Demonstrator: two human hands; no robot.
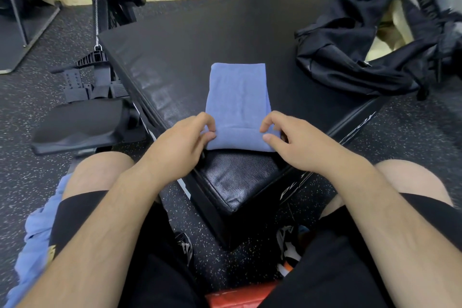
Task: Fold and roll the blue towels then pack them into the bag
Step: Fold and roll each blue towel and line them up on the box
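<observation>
While the rolled near end of the blue towel [237, 97] is pinched by the left hand [180, 147] and right hand [297, 147], the rest is laid on the desk [200, 40] beyond them. The roll could be skewed by uneven pressure.

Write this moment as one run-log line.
step: rolling towel | left hand: pinches rolled end | right hand: pinches rolled end | bag: far right, untouched
</observation>
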